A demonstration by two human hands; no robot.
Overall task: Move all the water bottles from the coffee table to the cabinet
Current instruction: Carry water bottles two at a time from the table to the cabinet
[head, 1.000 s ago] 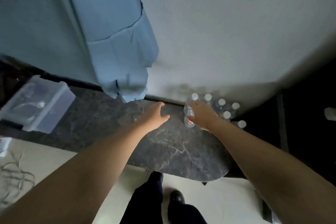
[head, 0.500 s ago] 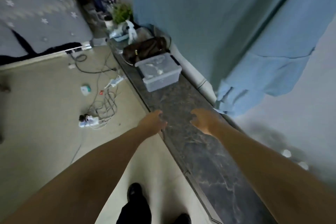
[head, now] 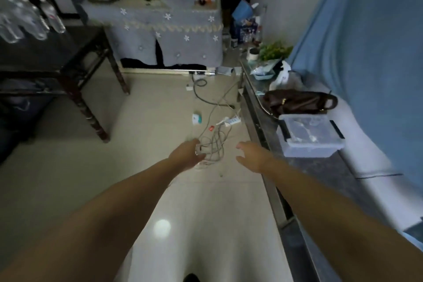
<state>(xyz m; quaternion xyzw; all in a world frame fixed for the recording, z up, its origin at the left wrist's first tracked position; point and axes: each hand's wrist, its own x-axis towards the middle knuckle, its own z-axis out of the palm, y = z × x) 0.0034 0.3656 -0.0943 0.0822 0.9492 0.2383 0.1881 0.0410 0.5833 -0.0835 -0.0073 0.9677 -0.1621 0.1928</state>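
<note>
Several clear water bottles (head: 29, 19) stand on a dark wooden coffee table (head: 68, 57) at the far left. The dark marble-topped cabinet (head: 320, 171) runs along the right wall. My left hand (head: 188, 154) and my right hand (head: 253, 155) both reach forward over the floor, fingers apart, holding nothing. Both are far from the bottles; the right hand hovers next to the cabinet's front edge.
A tangle of cables and a power strip (head: 214, 144) lies on the floor just beyond my hands. On the cabinet sit a clear lidded box (head: 309, 135), a brown bag (head: 297, 101) and a plant (head: 274, 50). A cloth-covered table (head: 164, 36) stands ahead. Blue curtain (head: 366, 52) at right.
My right hand let go of a bottle set among the bottles on the cabinet. My view swung left, away from them, toward the room and coffee table. Both hands are now empty.
</note>
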